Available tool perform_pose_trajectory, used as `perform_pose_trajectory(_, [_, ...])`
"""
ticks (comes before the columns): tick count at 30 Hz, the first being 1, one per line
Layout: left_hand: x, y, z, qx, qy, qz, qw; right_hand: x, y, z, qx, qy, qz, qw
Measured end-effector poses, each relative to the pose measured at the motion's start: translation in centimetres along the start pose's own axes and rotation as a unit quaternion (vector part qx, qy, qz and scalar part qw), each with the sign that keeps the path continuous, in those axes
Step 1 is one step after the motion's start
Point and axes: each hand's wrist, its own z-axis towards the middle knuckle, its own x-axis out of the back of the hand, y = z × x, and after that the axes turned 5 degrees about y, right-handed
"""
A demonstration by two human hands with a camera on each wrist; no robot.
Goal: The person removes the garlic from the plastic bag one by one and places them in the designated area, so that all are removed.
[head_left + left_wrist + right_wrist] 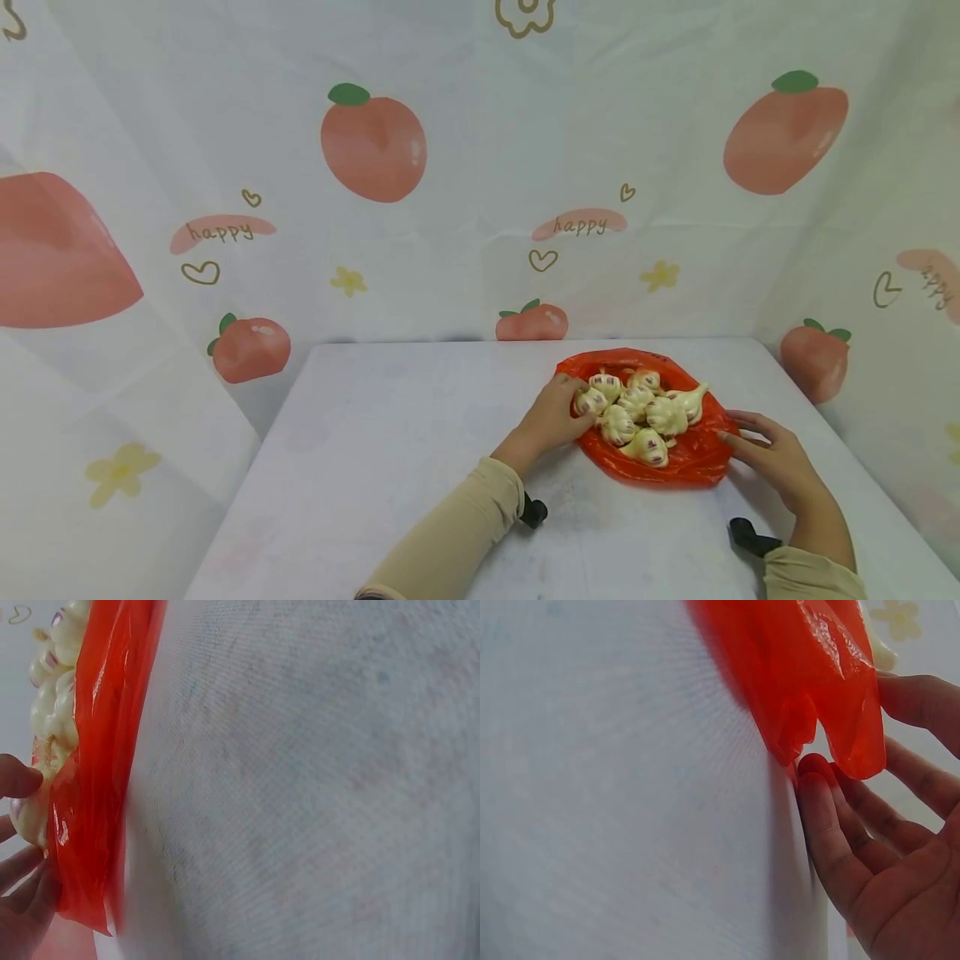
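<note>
A red plastic bag (701, 454) lies spread on the white table with several garlic bulbs (636, 402) heaped on it. At the bag's left edge, my left hand (553, 414) grips the outermost bulb. In the left wrist view, the thumb lies on one side of that garlic bulb (31, 814) and the fingers on the other, against the red plastic. My right hand (776, 458) holds the bag's right edge loosely. From the right wrist, the thumb (919, 701) and bent fingers are seen about a crumpled flap of the bag (855, 742).
The white table (390, 450) stretches away to the left of the bag. A white cloth backdrop (450, 267) printed with peaches rises behind the table and along both sides. Black camera mounts (534, 510) sit at both wrists, close above the tabletop.
</note>
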Motion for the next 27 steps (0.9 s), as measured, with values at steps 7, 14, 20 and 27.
perform_pose_trajectory(7, [0.7,0.7,-0.3,0.003,0.017,-0.038,0.9991,0.1,0.0,0.0,-0.001,-0.002,0.001,1.000])
perform_pose_trajectory(14, [1.2,0.8,-0.1,-0.038,0.043,-0.057,0.9967,0.1,-0.1,0.1,-0.005,-0.005,0.002,1.000])
perform_pose_trajectory(20, [2.2,1.3,-0.1,-0.062,0.055,-0.071,0.9940,0.1,0.1,0.2,-0.002,-0.003,0.000,1.000])
perform_pose_trajectory(27, [3.9,2.0,-0.8,-0.110,0.078,-0.068,0.9886,0.1,0.1,0.0,0.006,-0.003,-0.003,1.000])
